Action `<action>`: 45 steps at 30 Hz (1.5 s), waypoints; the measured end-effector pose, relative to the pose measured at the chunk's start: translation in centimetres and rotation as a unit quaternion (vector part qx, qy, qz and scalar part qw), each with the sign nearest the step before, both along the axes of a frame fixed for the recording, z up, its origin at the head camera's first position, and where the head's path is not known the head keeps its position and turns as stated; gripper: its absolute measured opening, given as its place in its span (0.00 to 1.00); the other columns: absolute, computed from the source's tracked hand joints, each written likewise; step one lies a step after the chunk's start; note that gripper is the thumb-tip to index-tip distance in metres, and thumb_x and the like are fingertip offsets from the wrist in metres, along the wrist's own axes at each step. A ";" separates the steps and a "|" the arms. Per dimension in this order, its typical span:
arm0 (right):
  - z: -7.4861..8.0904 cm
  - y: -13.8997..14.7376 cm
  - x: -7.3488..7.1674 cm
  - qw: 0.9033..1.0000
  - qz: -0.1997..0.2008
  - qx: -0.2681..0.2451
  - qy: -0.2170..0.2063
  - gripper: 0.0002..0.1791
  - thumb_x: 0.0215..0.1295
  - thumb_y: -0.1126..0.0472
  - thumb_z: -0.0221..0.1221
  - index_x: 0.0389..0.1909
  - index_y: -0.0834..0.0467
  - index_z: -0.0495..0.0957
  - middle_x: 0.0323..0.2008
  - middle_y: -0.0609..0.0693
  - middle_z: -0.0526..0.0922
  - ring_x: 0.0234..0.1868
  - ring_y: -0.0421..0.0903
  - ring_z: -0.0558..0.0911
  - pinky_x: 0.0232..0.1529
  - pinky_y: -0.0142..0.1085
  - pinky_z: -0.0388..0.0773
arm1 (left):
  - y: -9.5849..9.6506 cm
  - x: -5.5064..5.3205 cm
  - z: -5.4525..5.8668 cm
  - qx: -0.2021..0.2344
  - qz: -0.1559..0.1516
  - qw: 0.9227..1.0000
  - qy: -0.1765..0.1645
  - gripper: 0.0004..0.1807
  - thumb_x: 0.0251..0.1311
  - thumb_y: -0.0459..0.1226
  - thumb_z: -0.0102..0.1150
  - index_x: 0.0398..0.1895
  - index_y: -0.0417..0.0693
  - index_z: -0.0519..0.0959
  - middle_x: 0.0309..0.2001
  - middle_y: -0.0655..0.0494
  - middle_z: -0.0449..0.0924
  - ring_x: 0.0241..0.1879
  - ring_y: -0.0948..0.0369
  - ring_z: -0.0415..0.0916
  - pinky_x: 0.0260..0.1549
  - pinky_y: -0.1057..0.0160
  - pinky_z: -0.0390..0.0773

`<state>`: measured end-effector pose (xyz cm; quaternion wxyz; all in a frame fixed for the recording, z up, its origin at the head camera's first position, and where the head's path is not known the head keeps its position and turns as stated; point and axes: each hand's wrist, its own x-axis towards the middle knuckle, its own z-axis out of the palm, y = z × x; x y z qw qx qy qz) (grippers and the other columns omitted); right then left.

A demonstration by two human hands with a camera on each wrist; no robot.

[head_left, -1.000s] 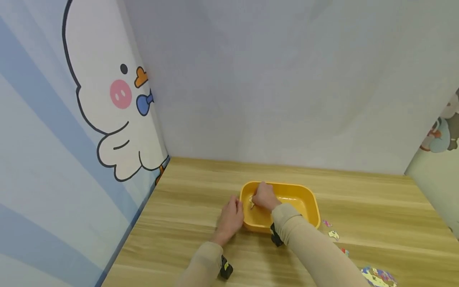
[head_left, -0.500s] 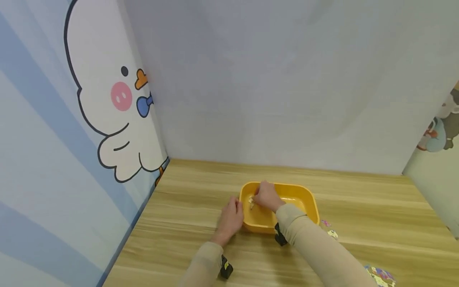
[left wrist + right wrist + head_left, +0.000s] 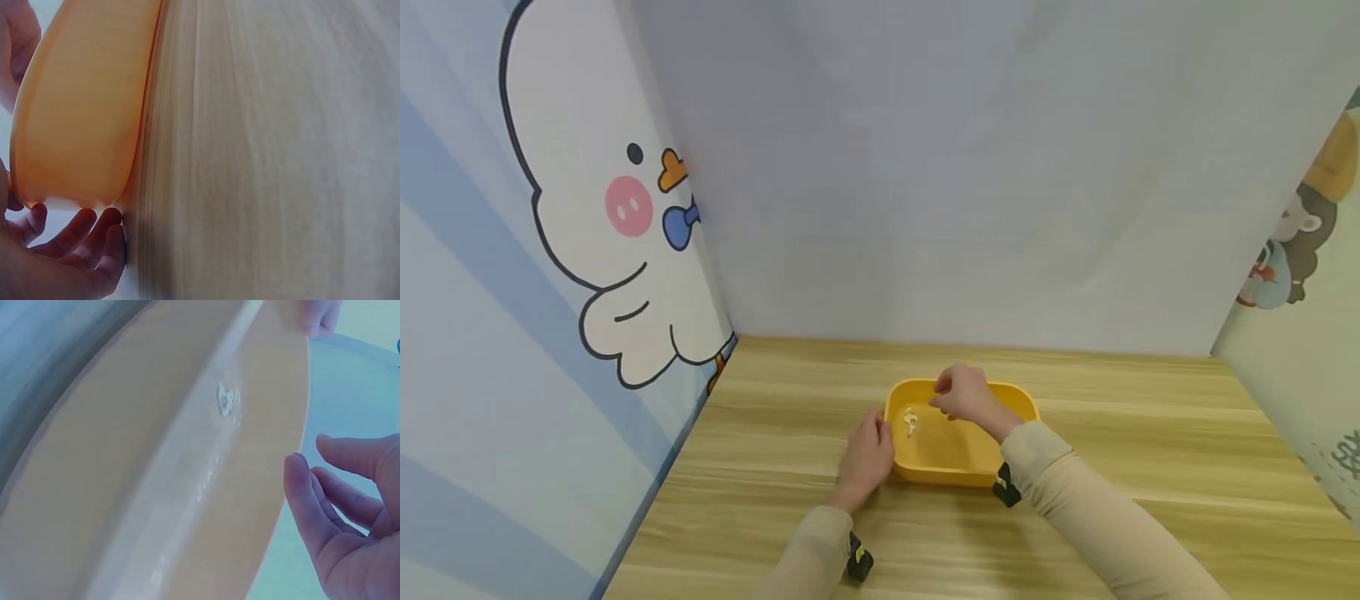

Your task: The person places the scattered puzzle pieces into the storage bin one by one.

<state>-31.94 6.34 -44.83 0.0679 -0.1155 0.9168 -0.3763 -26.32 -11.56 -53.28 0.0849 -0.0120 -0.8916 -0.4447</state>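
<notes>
A shallow yellow plastic tray [image 3: 951, 477] stands on the table. My left hand [image 3: 867, 457] holds its left end at the rim; in the left wrist view, bent fingers [image 3: 94, 231] touch the outer end wall. Inside, near that end, lies a small cream-coloured irregular cutout piece [image 3: 911, 422], which appears pale in the right wrist view too. My right hand [image 3: 967, 393] hovers over the back of the tray, right of the piece. Its thumb and index finger stand apart with nothing between them, as the right wrist view shows.
Wood-grain table top [image 3: 775, 433] surrounds the tray. A pale curtain [image 3: 962, 183] stands behind the table, and a cartoon-printed wall panel [image 3: 625, 292] borders its left side. My right sleeve [image 3: 1105, 508] crosses the front right and covers part of the table.
My right hand has lifted off the cream piece and drawn back upward and right. The left hand stays at the tray's end. Colourful pieces seen earlier at the right are now largely hidden behind the right sleeve.
</notes>
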 end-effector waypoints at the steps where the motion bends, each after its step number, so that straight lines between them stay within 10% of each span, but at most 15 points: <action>1: 0.1 0.6 0.2 1.000 0.002 -0.005 0.007 0.13 0.56 0.67 0.66 0.41 0.70 0.79 0.30 0.56 0.80 0.25 0.48 0.81 0.24 0.36 0.79 | 0.1 0.0 -0.1 0.003 -0.002 1.000 0.003 0.06 0.71 0.37 0.44 0.35 0.46 0.68 0.26 0.55 0.68 0.26 0.59 0.67 0.24 0.61 0.70; 22: 3.4 9.5 3.3 0.994 -0.037 0.005 0.099 0.09 0.60 0.63 0.63 0.39 0.64 0.81 0.32 0.52 0.82 0.25 0.43 0.81 0.27 0.36 0.78 | 0.2 -0.2 -0.4 0.023 0.005 1.000 -0.001 0.06 0.72 0.37 0.42 0.38 0.44 0.68 0.27 0.52 0.67 0.26 0.58 0.67 0.24 0.61 0.70; 45: -0.2 15.5 4.1 0.991 -0.051 0.088 0.089 0.06 0.60 0.66 0.62 0.34 0.67 0.80 0.29 0.52 0.81 0.32 0.50 0.79 0.36 0.44 0.77 | 0.4 -0.1 -0.1 0.026 -0.009 1.000 0.000 0.06 0.72 0.36 0.42 0.39 0.42 0.68 0.27 0.52 0.67 0.26 0.58 0.67 0.24 0.61 0.70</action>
